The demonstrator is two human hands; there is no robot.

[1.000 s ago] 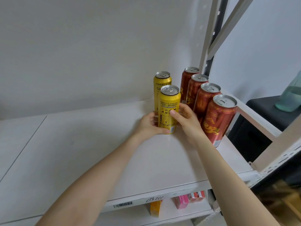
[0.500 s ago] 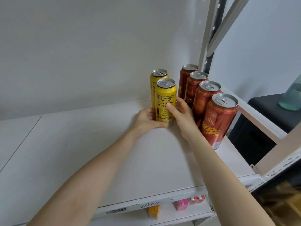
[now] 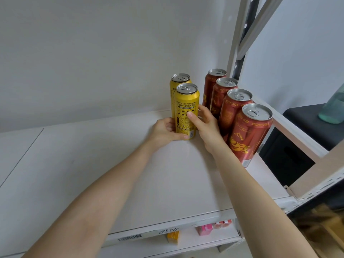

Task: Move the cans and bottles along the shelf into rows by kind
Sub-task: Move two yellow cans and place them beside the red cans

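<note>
Two yellow cans stand one behind the other near the back wall of the white shelf (image 3: pixel 93 164). Both my hands hold the front yellow can (image 3: pixel 187 103): my left hand (image 3: pixel 164 132) wraps its lower left side, my right hand (image 3: pixel 204 123) grips its right side with the thumb across the label. The rear yellow can (image 3: pixel 176 81) stands just behind it, close to the wall. Several red cans (image 3: pixel 247 135) form a row running from the wall toward the shelf's front at the right.
A grey metal upright (image 3: pixel 240 45) and brace stand behind the red cans. Beyond the shelf's right rail sits a dark box (image 3: pixel 297 131) with a green bottle (image 3: pixel 333 108) on it. Small pink and yellow packs (image 3: pixel 204 229) lie on the lower shelf.
Both hands have slid the front yellow can back toward the wall, closing it up behind-to-front with the rear yellow can.
</note>
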